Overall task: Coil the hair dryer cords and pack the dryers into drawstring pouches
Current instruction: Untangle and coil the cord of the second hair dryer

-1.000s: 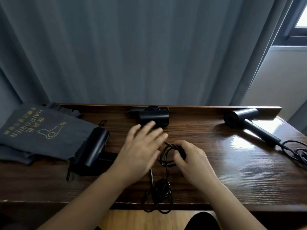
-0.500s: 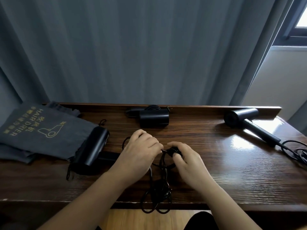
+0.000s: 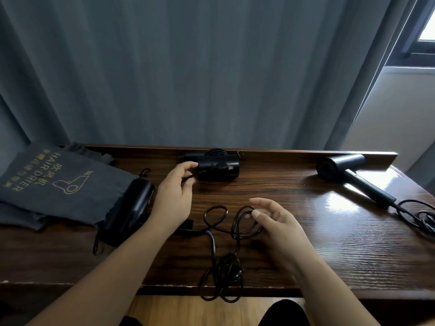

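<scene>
Dark wood counter (image 3: 306, 243) against grey curtain (image 3: 188, 67); folded dryer (image 3: 217, 167) at counter's back edge, left hand (image 3: 175, 196) pinching its cord end beside it, right hand (image 3: 275, 222) relaxed, fingers straight, touching looped cord (image 3: 237, 222) nearer the front edge.

Dim scene; window (image 3: 427, 24) daylight glares off the table (image 3: 341, 203) at right.

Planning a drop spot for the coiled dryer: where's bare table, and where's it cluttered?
Free: the wood between the middle dryer at the back rail and the right dryer, running forward to the front edge right of the right hand. Crowded: the left end under the pouches and left dryer; front centre, the loose cord; far right corner, another cord.
</scene>
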Tool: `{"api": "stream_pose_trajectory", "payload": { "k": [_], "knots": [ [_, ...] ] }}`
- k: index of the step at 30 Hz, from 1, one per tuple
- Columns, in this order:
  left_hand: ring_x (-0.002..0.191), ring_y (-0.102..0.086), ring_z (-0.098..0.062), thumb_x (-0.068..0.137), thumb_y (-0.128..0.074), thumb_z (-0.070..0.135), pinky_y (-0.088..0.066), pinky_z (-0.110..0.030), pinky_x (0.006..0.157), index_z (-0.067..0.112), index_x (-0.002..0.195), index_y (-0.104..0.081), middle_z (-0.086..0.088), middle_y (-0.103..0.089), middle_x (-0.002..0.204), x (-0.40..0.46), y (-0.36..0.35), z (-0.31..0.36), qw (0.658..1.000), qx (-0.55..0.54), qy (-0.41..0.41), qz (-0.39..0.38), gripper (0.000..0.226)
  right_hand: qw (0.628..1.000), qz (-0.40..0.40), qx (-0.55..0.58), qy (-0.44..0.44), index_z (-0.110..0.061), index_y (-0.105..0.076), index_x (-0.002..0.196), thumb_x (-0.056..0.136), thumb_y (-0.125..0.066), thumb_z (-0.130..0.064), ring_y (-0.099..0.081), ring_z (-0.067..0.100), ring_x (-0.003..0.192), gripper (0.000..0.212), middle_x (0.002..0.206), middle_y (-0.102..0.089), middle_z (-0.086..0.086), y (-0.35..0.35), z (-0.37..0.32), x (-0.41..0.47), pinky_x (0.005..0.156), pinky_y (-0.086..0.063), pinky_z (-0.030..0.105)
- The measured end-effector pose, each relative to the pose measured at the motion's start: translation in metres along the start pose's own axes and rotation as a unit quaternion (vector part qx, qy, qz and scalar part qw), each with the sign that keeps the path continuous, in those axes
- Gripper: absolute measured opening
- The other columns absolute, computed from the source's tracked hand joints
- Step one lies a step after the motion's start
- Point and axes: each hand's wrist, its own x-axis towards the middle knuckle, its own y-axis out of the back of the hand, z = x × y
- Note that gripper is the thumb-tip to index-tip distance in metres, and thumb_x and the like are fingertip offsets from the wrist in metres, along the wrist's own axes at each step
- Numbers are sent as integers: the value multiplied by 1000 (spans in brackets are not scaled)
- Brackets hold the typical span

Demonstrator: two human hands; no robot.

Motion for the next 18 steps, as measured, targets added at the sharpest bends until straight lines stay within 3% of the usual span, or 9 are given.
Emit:
{"api": "stream_pose_trajectory", "payload": {
  "k": [1, 3, 5, 6, 9, 11, 14, 16, 18],
  "knots": [
    [105, -59, 0, 102, -47, 5, -43, -16, 91, 35, 125, -57, 15, -61, 110, 4, -3, 0, 1000, 5, 6, -17, 39, 999, -16, 51, -4, -28, -71, 114, 97, -64, -15, -69, 28, 97, 23, 105, -76, 11, 0, -1, 0, 85, -52, 42],
    [109, -58, -2, 101, -44, 2, -42, -16, 92, 33, 121, -59, 12, -61, 119, 11, -10, 1, 998, 32, 3, -55, 40, 991, -27, 131, -8, -19, -70, 115, 98, -59, -8, -66, 22, 84, 23, 100, -74, 13, 0, -5, -1, 63, -48, 30],
    [109, -56, -2, 102, -45, 4, -39, -10, 85, 32, 113, -64, 14, -60, 120, 15, -14, 3, 995, 57, -1, -80, 36, 988, -26, 154, 2, -11, -66, 117, 100, -53, -3, -63, 16, 76, 23, 95, -73, 13, -2, -10, -4, 53, -42, 23],
    [109, -55, -2, 102, -47, 7, -39, -9, 84, 33, 109, -65, 16, -60, 119, 15, -15, 4, 994, 67, -6, -85, 32, 988, -24, 153, 13, -9, -65, 117, 100, -52, -2, -63, 15, 74, 23, 95, -73, 14, -1, -11, -5, 52, -42, 22],
    [115, -55, 0, 101, -55, 25, -45, -24, 99, 36, 110, -66, 19, -62, 119, 9, -11, 3, 992, 48, -53, -102, 18, 988, 5, 152, 37, -9, -67, 114, 101, -49, 0, -60, 12, 69, 24, 91, -72, 10, 2, -12, -4, 51, -43, 20],
    [116, -56, 4, 98, -59, 37, -45, -26, 100, 40, 119, -65, 22, -65, 119, -1, -5, 6, 979, -4, -68, -191, 22, 985, 34, 159, 51, -11, -68, 110, 102, -46, 1, -58, 11, 67, 26, 86, -68, 7, 4, -11, -1, 51, -42, 21],
    [101, -61, 10, 91, -70, 38, -45, -13, 85, 40, 119, -68, 26, -68, 104, -11, 0, 9, 952, 43, -109, -283, 28, 981, 50, 176, 65, -13, -68, 108, 103, -42, 0, -54, 10, 65, 29, 76, -62, 1, 7, -11, 2, 62, -41, 27],
    [87, -64, 6, 94, -69, 29, -48, -13, 73, 33, 110, -74, 24, -70, 90, -11, 1, 8, 955, 68, -137, -256, 18, 980, 49, 181, 64, -14, -68, 107, 103, -42, -1, -52, 9, 63, 29, 74, -60, -1, 7, -11, 2, 68, -41, 28],
    [84, -65, 4, 95, -67, 24, -49, -17, 71, 32, 106, -75, 21, -70, 86, -10, 3, 6, 962, 76, -135, -226, 15, 981, 47, 180, 62, -15, -68, 108, 103, -43, -2, -52, 9, 64, 29, 76, -62, -1, 6, -12, 0, 68, -42, 27]
  ]
}}
